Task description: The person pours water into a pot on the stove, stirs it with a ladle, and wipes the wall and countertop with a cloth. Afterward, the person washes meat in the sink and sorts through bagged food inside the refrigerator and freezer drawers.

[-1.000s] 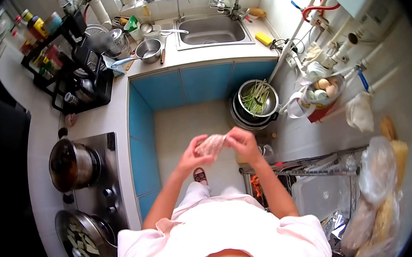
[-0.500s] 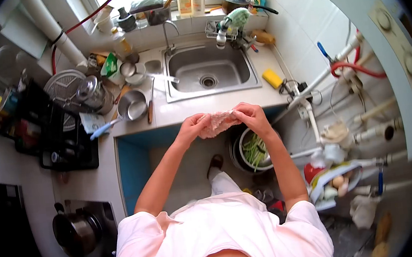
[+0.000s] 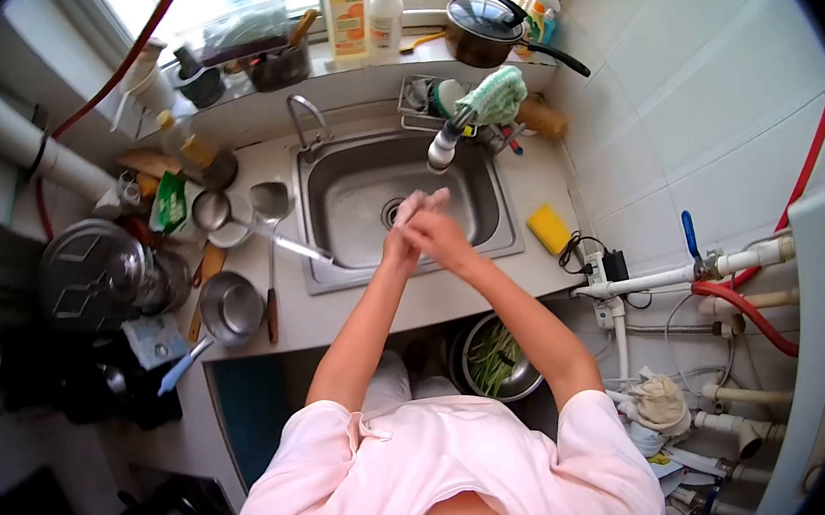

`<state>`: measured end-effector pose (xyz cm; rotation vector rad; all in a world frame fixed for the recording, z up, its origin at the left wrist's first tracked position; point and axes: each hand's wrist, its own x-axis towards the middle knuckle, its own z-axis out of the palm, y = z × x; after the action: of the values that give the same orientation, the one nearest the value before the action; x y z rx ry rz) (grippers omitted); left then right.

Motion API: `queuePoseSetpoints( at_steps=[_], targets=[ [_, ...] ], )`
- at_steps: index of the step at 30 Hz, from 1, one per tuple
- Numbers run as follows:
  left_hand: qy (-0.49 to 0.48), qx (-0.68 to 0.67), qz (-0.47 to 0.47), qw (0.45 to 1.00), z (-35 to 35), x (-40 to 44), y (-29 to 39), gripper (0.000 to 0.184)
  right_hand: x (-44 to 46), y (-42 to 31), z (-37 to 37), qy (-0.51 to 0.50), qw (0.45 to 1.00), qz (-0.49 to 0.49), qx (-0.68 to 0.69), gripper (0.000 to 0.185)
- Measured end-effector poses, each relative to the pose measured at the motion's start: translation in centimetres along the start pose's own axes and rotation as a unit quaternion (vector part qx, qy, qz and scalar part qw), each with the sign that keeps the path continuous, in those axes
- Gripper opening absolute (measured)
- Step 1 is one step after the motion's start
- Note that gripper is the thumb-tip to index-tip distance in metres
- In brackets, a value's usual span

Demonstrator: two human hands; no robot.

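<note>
My left hand (image 3: 399, 246) and my right hand (image 3: 439, 239) are together over the front part of the steel sink (image 3: 354, 272). Bunched between them is a pale pink cloth (image 3: 435, 201), its end sticking out ahead of the fingers. Both hands are closed round it, though the fingers partly hide one another. To the upper right of my hands is the faucet head (image 3: 442, 151), with a light green cloth (image 3: 496, 96) draped behind it. The sink drain lies just beyond the pink cloth.
Right of the sink lies a yellow sponge (image 3: 549, 230). A saucepan (image 3: 231, 308) and a long-handled ladle (image 3: 213, 211) are on the left counter; the ladle's handle reaches over the sink edge. Below the counter, a bowl (image 3: 526, 382) holds green vegetable stalks. Pipes (image 3: 637, 284) run along the right wall.
My hands have moved forward from before the counter edge to over the sink. The pink cloth, earlier stretched between both hands, is now bunched up between them. The view has shifted closer to the sink.
</note>
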<state>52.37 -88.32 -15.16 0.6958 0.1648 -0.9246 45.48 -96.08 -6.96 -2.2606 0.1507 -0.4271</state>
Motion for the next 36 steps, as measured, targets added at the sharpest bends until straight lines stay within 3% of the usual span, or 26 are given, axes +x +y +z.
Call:
queuePoseSetpoints(
  at_steps=[2, 4, 5, 8, 9, 10, 12, 15, 16, 17, 19, 21, 23, 25, 27, 28, 30, 31, 32, 34, 35, 36],
  targets=[
    [-0.209, -0.133, -0.092, 0.964, -0.6, 6.0, -0.5, 0.019, 0.5, 0.9, -0.6, -0.020, 0.997, -0.064, -0.021, 0.015],
    [-0.304, -0.133, -0.135, 0.934, -0.5, 10.1, -0.4, 0.022, 2.1, 4.6, -3.4, -0.004, 0.996, 0.076, -0.051, 0.017],
    [-0.300, -0.062, -0.140, 0.942, 0.1, 10.9, 0.6, 0.023, 2.7, 6.9, -5.0, 0.006, 0.987, 0.146, -0.060, 0.018],
    [-0.211, -0.005, -0.143, 0.967, 1.6, 10.8, 2.1, 0.027, 5.5, 16.3, -10.0, 0.123, 0.939, -0.007, -0.322, 0.029],
    [-0.171, -0.013, -0.142, 0.975, 2.7, 10.3, 2.3, 0.028, 6.5, 17.6, -11.5, 0.079, 0.926, 0.058, -0.363, 0.032],
    [-0.141, 0.000, -0.161, 0.977, 4.1, 9.8, 2.9, 0.010, 7.3, 19.1, -12.7, 0.039, 0.911, 0.109, -0.397, 0.034],
    [-0.199, 0.111, -0.108, 0.968, 2.2, 12.3, 0.9, 0.011, 8.6, 24.7, -14.1, 0.050, 0.914, 0.091, -0.392, 0.035],
    [-0.112, -0.017, -0.104, 0.988, 1.6, 11.9, -0.4, 0.030, 8.9, 24.8, -15.3, 0.022, 0.892, 0.011, -0.452, 0.035],
    [-0.125, 0.146, 0.018, 0.981, 0.0, 13.2, -2.3, 0.036, 8.7, 25.4, -15.3, 0.029, 0.891, 0.009, -0.453, 0.035],
    [-0.135, 0.307, 0.143, 0.931, -1.8, 15.2, -3.9, 0.043, 8.8, 26.3, -15.3, 0.041, 0.890, 0.004, -0.454, 0.034],
    [-0.135, 0.377, 0.192, 0.896, -3.0, 15.8, -4.2, 0.048, 8.1, 25.9, -14.9, 0.032, 0.892, -0.005, -0.450, 0.034],
    [-0.128, 0.200, 0.065, 0.969, -1.9, 14.5, -2.4, 0.046, 8.4, 21.6, -15.0, -0.008, 0.894, -0.023, -0.447, 0.033],
    [-0.116, 0.006, -0.059, 0.992, -0.5, 12.8, -0.5, 0.044, 8.0, 19.8, -11.9, -0.008, 0.957, 0.034, -0.290, 0.035],
    [-0.098, -0.186, -0.184, 0.960, -0.2, 11.2, 0.0, 0.044, 6.4, 22.0, -6.6, -0.081, 0.983, 0.143, -0.081, 0.034],
    [-0.077, -0.154, -0.171, 0.970, -0.8, 11.2, -1.0, 0.042, 6.9, 20.2, -2.3, -0.145, 0.959, 0.219, 0.109, 0.028],
    [-0.067, -0.137, -0.162, 0.975, -1.4, 11.4, -1.4, 0.041, 6.8, 21.3, -1.0, -0.181, 0.973, 0.142, -0.005, 0.025],
    [-0.066, -0.185, -0.169, 0.966, -4.7, 12.2, -2.7, 0.042, 5.6, 25.0, 2.9, -0.240, 0.944, -0.021, -0.227, 0.020],
    [-0.065, -0.209, -0.172, 0.960, -6.0, 12.2, -3.0, 0.043, 5.3, 25.5, 3.9, -0.182, 0.974, 0.043, -0.132, 0.023],
    [0.078, -0.185, -0.154, 0.967, -6.2, 11.1, -2.7, 0.044, 5.3, 25.1, 4.4, -0.121, 0.986, 0.109, -0.035, 0.027],
    [0.221, -0.092, -0.159, 0.958, -6.0, 10.2, -2.3, 0.046, 5.2, 24.3, 4.8, -0.016, 0.971, 0.197, 0.135, 0.029],
    [0.289, -0.044, -0.160, 0.943, -5.5, 9.9, -1.9, 0.047, 5.6, 23.0, 5.1, -0.011, 0.920, 0.222, 0.323, 0.027],
    [0.305, -0.055, -0.159, 0.937, -4.3, 10.3, -1.6, 0.051, 5.9, 21.8, 5.6, -0.006, 0.833, 0.238, 0.499, 0.025]
  ],
)
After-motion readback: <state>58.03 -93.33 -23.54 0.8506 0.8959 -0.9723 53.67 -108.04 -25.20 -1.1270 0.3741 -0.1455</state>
